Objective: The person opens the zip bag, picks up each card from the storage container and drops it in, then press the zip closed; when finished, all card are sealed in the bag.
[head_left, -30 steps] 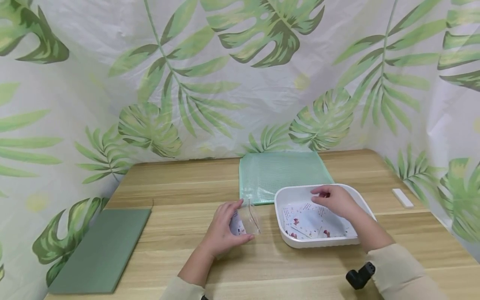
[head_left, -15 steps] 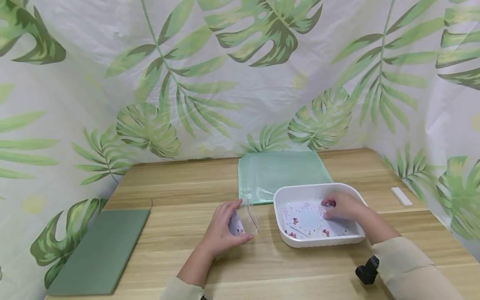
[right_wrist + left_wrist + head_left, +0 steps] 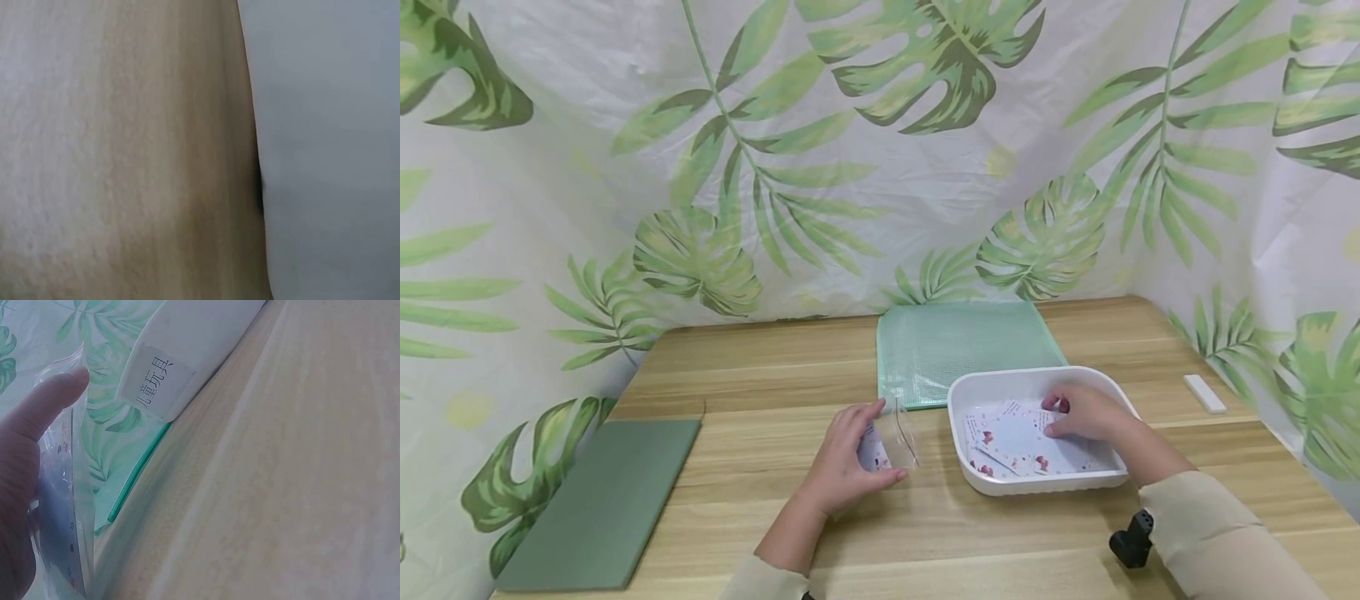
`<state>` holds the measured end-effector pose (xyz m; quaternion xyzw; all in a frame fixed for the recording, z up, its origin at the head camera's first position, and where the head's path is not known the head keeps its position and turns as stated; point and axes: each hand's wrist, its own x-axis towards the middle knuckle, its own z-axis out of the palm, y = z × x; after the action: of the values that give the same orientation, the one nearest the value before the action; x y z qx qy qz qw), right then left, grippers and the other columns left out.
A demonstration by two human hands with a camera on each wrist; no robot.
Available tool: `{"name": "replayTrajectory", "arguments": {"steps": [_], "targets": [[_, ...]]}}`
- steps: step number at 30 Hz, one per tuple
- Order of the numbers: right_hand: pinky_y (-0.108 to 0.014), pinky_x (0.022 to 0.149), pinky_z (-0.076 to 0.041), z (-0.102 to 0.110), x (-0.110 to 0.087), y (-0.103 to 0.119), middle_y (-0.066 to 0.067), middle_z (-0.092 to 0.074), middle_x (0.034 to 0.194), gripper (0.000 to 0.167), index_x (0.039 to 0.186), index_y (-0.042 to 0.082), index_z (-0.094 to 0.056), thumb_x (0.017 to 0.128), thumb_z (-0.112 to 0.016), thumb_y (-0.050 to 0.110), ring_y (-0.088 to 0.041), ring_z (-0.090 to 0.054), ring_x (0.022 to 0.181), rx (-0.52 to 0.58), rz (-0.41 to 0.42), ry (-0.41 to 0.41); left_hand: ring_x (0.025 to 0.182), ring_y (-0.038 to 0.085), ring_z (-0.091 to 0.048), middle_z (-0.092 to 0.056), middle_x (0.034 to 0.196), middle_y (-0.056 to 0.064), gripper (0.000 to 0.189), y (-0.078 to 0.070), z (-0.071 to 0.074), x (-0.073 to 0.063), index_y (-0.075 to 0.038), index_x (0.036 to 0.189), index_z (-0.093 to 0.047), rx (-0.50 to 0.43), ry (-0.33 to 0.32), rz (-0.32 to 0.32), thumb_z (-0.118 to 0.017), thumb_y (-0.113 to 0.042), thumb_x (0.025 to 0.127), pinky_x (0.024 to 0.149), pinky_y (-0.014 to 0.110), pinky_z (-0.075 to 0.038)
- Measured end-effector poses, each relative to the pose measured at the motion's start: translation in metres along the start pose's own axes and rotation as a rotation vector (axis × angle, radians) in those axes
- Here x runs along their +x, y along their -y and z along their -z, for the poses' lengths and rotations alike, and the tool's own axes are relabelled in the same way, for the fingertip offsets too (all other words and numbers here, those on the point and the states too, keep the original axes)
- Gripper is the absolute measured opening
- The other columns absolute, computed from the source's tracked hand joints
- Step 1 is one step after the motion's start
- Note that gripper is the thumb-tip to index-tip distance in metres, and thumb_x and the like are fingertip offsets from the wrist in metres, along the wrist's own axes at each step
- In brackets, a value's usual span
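My left hand [image 3: 847, 457] grips a clear zip bag [image 3: 904, 435] above the table, with its mouth facing right and printed cards inside. In the left wrist view the thumb lies along the bag [image 3: 69, 450], and a pale card shows through the plastic. My right hand [image 3: 1084, 412] reaches inside a white plastic tray [image 3: 958, 433], thumb and fingers curled at a printed card [image 3: 1037, 419] on the right of the pile. Several white cards [image 3: 988, 450] with small red pictures and text overlap in the tray. The right wrist view shows only the tray's outer wall [image 3: 331, 150] and wood.
A green mesh zip pouch [image 3: 962, 342] lies flat behind the tray. On the left is a grey-green board [image 3: 606, 500]. A small white block [image 3: 1205, 393] sits near the right edge of the wooden table [image 3: 760, 517]. A leaf-print curtain [image 3: 820, 167] encloses the back and sides.
My right hand has come down from above the tray to the cards inside. The cards have shifted slightly left under it. The left hand stays still with the bag.
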<state>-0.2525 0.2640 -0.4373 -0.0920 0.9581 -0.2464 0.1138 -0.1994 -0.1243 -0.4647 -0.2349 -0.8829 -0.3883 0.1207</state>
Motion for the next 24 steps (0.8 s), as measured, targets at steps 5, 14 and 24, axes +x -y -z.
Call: {"name": "replayTrajectory", "arguments": {"steps": [5,14,24], "targets": [[-0.03,0.068,-0.04,0.006,-0.001,0.004,-0.005,-0.058,0.081,0.018,0.09,0.005,-0.064,0.082,-0.076,0.017,-0.019,-0.051,0.077,0.057,-0.053,-0.012,0.127,0.029,-0.046,-0.055,0.134,0.008,0.095,-0.001,0.001,0.0,-0.014,0.145,-0.047,-0.006,-0.002,-0.003,-0.087,-0.038,0.062,0.104,0.052,-0.041],[-0.029,0.068,-0.043,0.024,-0.005,0.005,-0.006,-0.064,0.087,0.018,0.093,0.005,-0.068,0.089,-0.07,0.022,-0.019,-0.055,0.08,0.102,-0.076,0.021,0.126,0.029,-0.047,-0.056,0.132,0.007,0.094,-0.002,0.002,-0.001,-0.012,0.144,-0.048,-0.012,-0.006,-0.008,-0.087,-0.04,0.063,0.103,0.053,-0.042],[-0.032,0.075,-0.051,0.057,-0.022,0.021,-0.014,-0.071,0.098,0.033,0.11,-0.006,-0.068,0.089,-0.067,0.02,-0.017,-0.063,0.086,0.177,0.015,0.008,0.126,0.028,-0.047,-0.056,0.132,0.007,0.094,-0.003,0.001,0.0,-0.012,0.143,-0.048,-0.008,-0.011,-0.015,-0.087,-0.039,0.063,0.102,0.052,-0.042]]}}
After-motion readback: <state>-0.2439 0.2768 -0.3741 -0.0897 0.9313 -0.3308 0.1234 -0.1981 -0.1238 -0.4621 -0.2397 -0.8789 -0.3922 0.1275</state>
